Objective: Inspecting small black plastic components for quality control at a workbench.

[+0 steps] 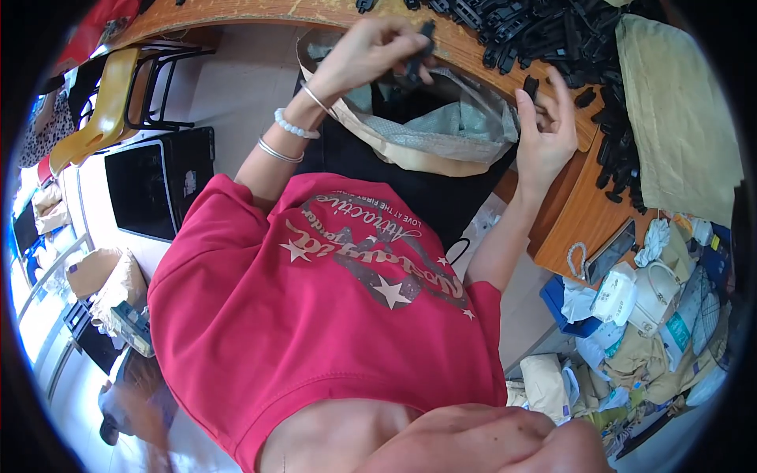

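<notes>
My left hand (385,54) is raised at the table's near edge, its fingers closed around a small black plastic part (423,52). To the right, my right hand (546,138) has its thumb and forefinger about another black plastic part (531,86), with the other fingers curled. Below and between the hands, a beige woven sack (426,154) gapes open against my lap; its dark inside is hard to make out. A big heap of black plastic parts (544,35) covers the wooden table (315,11) beyond my right hand.
Beige cloth (670,110) lies right of the heap. A phone (611,251) and a beaded bracelet (578,260) rest near the table corner. Bags and wrappings crowd a blue bin (564,307). A yellow chair (98,118) and a black case (158,185) stand left; a blurred person (138,402) is lower left.
</notes>
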